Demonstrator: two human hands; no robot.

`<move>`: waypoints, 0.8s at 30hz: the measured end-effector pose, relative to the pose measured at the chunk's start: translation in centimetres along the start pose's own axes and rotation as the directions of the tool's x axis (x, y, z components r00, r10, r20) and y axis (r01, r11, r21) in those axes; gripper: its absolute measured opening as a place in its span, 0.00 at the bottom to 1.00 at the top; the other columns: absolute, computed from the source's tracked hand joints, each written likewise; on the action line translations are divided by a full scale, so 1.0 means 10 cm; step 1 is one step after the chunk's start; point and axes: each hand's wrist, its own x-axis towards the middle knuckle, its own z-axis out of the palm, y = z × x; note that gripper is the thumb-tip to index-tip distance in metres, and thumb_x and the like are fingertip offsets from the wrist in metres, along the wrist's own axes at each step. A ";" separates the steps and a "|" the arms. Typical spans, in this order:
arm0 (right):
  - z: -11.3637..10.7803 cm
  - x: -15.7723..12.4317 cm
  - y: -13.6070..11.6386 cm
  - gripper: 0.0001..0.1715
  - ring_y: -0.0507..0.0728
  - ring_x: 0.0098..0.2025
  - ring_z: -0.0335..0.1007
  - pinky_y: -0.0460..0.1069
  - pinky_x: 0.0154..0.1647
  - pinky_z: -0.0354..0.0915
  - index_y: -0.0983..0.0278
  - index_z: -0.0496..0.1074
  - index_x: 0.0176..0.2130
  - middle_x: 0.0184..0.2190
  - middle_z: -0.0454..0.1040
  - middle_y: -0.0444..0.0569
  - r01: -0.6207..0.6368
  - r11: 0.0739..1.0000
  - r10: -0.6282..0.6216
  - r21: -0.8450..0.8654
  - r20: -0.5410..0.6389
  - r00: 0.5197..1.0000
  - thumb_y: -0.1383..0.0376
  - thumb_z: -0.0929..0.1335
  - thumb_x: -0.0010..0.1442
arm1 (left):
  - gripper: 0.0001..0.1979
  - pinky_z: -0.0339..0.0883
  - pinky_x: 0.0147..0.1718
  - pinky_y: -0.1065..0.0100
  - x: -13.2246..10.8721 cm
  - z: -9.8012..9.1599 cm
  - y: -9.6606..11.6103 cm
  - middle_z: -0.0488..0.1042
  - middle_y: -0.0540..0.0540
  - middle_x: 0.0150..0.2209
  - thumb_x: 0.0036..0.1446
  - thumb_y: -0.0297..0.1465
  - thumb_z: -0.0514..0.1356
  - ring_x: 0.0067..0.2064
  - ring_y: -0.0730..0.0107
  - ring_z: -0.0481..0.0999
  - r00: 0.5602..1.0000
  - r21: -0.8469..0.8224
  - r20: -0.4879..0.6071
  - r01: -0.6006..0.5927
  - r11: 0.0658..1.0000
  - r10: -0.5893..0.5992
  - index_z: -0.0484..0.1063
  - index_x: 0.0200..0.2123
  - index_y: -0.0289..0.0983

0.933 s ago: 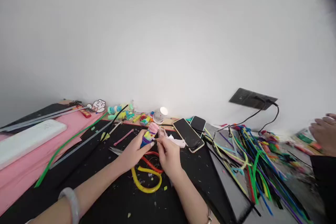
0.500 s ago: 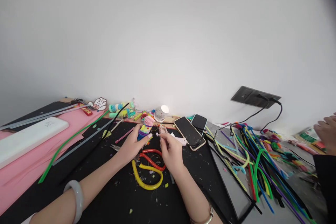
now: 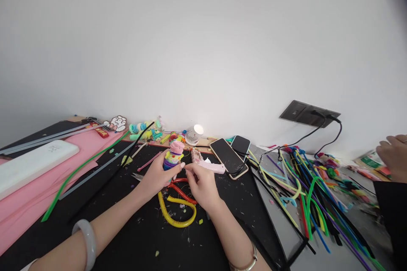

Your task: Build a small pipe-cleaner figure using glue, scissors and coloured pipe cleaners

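My left hand (image 3: pixel 161 171) is wrapped round a small striped figure (image 3: pixel 173 159), pink on top with yellow, purple and blue bands below, standing upright in the grip. Close by its right side, my right hand (image 3: pixel 201 181) has thumb and forefinger pinched together near the left thumb. Whatever the pinch holds is too small to make out. Under the hands lie a yellow loop (image 3: pixel 178 223) and a red loop (image 3: pixel 182 192), which look like scissors handles; metal tips (image 3: pixel 137 176) show left of my left wrist. A pale pink tool (image 3: pixel 213 167) lies behind my right hand.
Two phones (image 3: pixel 228 159) and a paper cup (image 3: pixel 194 134) are by the wall. Many coloured pipe cleaners (image 3: pixel 313 194) lie at right, beneath a socket with cables (image 3: pixel 310 113). A white device (image 3: pixel 38 165) rests on pink sheets at left. Another person's hand (image 3: pixel 394 159) is at far right.
My right hand has moved left, its pinched fingers now close to my left thumb and the figure. The figure has come down slightly to the left. The view has shifted a little.
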 end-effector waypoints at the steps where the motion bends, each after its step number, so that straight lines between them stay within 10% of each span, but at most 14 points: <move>1: 0.00 0.00 -0.01 0.11 0.52 0.27 0.67 0.44 0.30 0.59 0.65 0.72 0.36 0.26 0.73 0.47 0.001 1.000 -0.001 0.009 0.012 1.000 0.69 0.61 0.63 | 0.12 0.59 0.24 0.70 0.00 0.00 -0.01 0.67 0.56 0.20 0.46 0.34 0.64 0.22 0.72 0.65 0.999 -0.011 0.035 0.012 1.000 -0.012 0.66 0.33 0.38; 12: -0.02 0.01 -0.08 0.11 0.52 0.26 0.66 0.44 0.31 0.60 0.63 0.69 0.37 0.24 0.70 0.42 -0.092 0.987 0.077 0.130 0.115 0.990 0.70 0.59 0.63 | 0.10 0.55 0.24 0.72 -0.01 -0.01 -0.06 0.65 0.57 0.17 0.45 0.30 0.64 0.21 0.76 0.62 0.975 -0.318 0.159 0.200 0.927 -0.156 0.64 0.28 0.37; 24: -0.05 0.01 -0.07 0.11 0.53 0.30 0.69 0.45 0.33 0.60 0.62 0.70 0.39 0.29 0.74 0.45 -0.031 0.999 0.029 0.011 0.136 0.990 0.70 0.60 0.64 | 0.09 0.56 0.25 0.72 0.00 -0.03 -0.06 0.66 0.57 0.20 0.48 0.29 0.62 0.23 0.76 0.64 0.971 -0.273 0.216 0.164 0.948 -0.105 0.62 0.30 0.38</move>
